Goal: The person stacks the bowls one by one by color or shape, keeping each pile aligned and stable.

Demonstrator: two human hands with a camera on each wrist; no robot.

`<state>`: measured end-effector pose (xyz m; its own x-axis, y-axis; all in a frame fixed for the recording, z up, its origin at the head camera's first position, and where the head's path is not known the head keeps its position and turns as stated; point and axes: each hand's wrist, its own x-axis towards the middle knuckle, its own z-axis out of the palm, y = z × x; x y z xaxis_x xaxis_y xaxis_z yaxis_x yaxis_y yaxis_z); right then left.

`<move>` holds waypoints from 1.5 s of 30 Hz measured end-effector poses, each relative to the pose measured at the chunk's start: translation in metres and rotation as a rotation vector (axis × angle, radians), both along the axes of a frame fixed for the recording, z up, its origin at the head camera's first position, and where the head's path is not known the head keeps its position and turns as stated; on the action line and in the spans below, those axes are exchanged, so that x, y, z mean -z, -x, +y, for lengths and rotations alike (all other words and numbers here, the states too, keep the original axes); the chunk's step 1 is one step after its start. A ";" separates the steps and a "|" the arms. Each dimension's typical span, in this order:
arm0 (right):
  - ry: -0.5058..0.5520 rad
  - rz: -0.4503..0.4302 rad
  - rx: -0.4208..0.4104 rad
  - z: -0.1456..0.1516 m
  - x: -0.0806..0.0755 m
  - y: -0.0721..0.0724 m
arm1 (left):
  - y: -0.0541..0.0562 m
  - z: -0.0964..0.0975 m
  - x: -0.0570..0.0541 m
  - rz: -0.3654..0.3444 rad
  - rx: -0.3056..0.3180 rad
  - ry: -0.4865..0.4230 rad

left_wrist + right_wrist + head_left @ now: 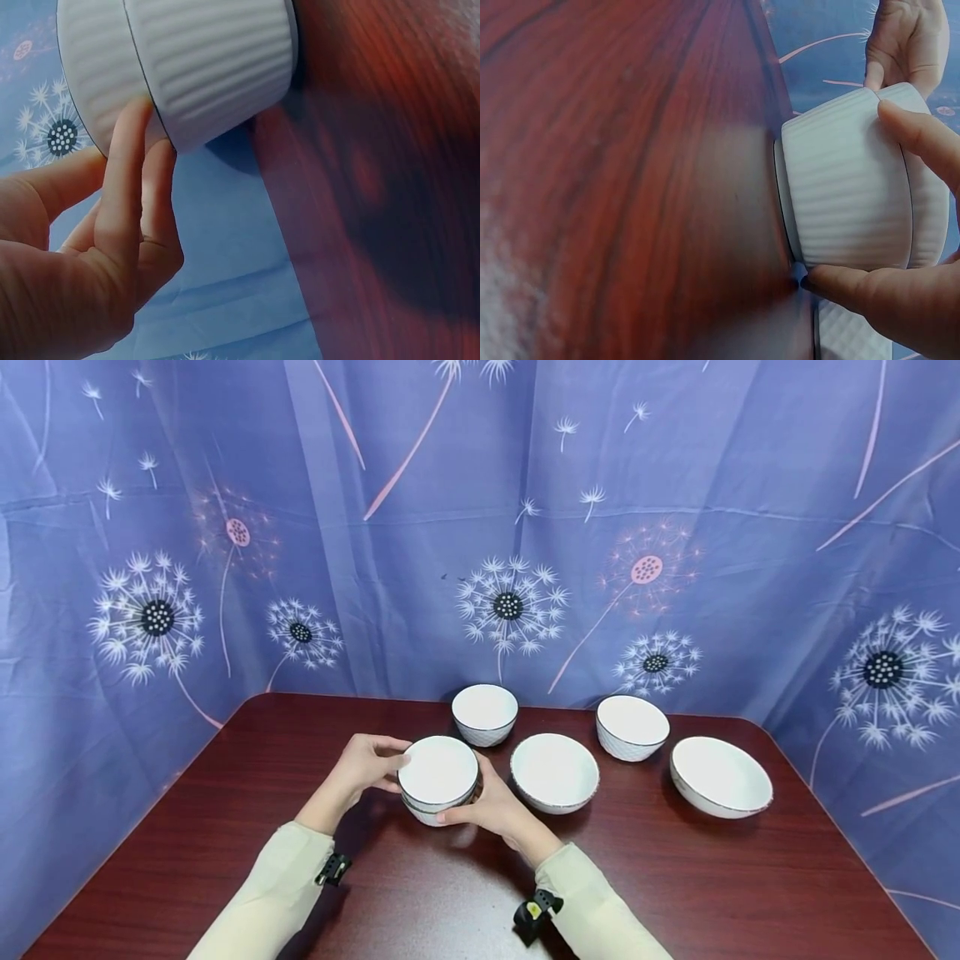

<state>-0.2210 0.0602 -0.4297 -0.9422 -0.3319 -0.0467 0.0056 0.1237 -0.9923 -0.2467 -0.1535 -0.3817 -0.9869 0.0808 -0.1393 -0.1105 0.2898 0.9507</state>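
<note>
Two white ribbed bowls with dark rims stand one inside the other near the middle of the table. The upper bowl (437, 768) sits in the lower bowl (424, 817), whose base is at the tabletop. My left hand (363, 766) pinches the upper bowl's left rim, thumb on top; in the left wrist view its fingertips touch the wall near the lower rim. My right hand (492, 800) grips the stack from the right. In the right wrist view, its thumb and a finger span the lower bowl (847, 187); other fingers are hidden.
Behind the stack stands a small diamond-textured bowl (485, 708). To the right are a wider white bowl (555, 770), another diamond-textured bowl (632, 724) and a broad shallow bowl (722, 774). A blue dandelion-print curtain (405, 593) borders the dark red wooden table (712, 893).
</note>
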 end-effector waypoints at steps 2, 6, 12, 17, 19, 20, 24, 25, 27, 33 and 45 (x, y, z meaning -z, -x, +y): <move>0.005 -0.001 0.003 0.000 0.000 0.000 | 0.001 -0.001 0.001 -0.009 -0.002 0.001; 0.006 -0.002 0.009 -0.001 -0.001 -0.001 | 0.002 -0.004 0.001 -0.033 -0.003 0.015; 0.002 0.009 0.012 -0.001 -0.002 -0.001 | 0.003 -0.005 0.001 -0.062 -0.006 0.016; -0.010 0.002 0.011 0.000 -0.004 -0.002 | 0.005 -0.007 0.001 -0.055 0.018 0.008; -0.017 -0.009 0.010 0.000 -0.005 -0.002 | 0.006 -0.008 0.001 -0.057 0.032 0.006; -0.021 -0.010 0.010 0.000 -0.006 -0.002 | 0.007 -0.009 0.001 -0.058 0.040 0.004; -0.018 -0.005 0.004 0.000 -0.007 -0.002 | 0.009 -0.013 0.001 -0.068 0.071 -0.012; -0.017 0.002 0.003 0.000 -0.007 -0.002 | 0.010 -0.015 0.001 -0.071 0.078 -0.019; -0.009 0.015 0.002 0.000 -0.008 -0.002 | 0.012 -0.017 0.001 -0.071 0.096 -0.034; -0.018 0.049 0.021 0.000 -0.009 -0.004 | 0.020 -0.024 -0.002 -0.073 0.153 -0.053; -0.042 0.059 0.044 -0.001 -0.010 -0.006 | 0.044 -0.024 0.006 -0.089 0.219 -0.071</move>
<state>-0.2145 0.0596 -0.4194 -0.9572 -0.2895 -0.0039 -0.0464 0.1666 -0.9849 -0.2911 -0.1775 -0.3878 -0.9289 0.3040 -0.2113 -0.1368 0.2486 0.9589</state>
